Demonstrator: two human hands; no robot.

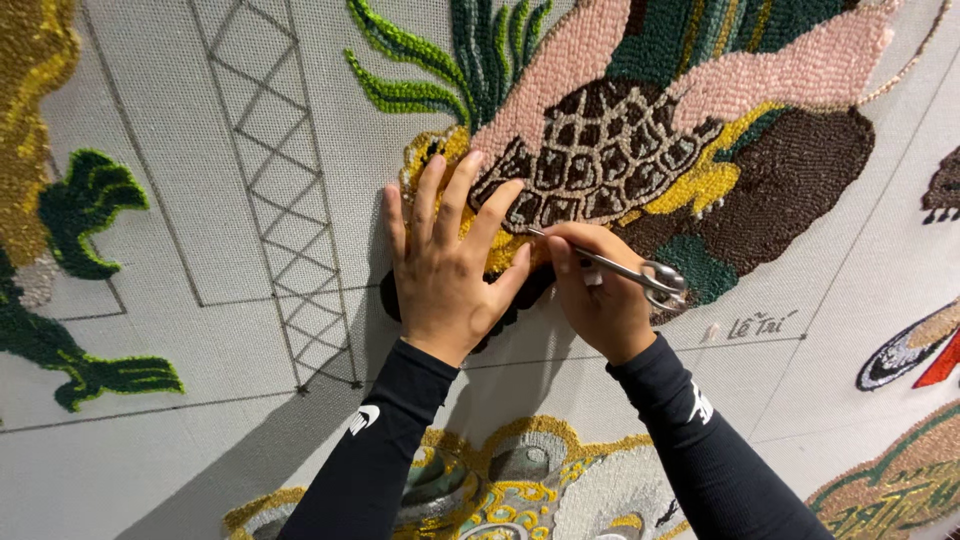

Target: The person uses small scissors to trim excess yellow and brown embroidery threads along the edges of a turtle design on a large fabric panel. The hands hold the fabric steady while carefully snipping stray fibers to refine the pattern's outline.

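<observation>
Scissors [620,268], small and silvery, clamped in the closed grip of the right hand [598,295], blade tips touching the yellow tufted pile just left of that grip. Left hand [452,265] pressed flat, fingers spread wide, holding nothing, just beside the tips on the tufted turtle rug [600,140]. Grey backing cloth [230,150] below both wrists, black sleeves [380,450] covering the forearms.

Pale grey woven backing cloth [200,150] is filling the whole view, pencilled grid lines [285,200] crossing it; bright overhead light is casting soft shadows downward.
</observation>
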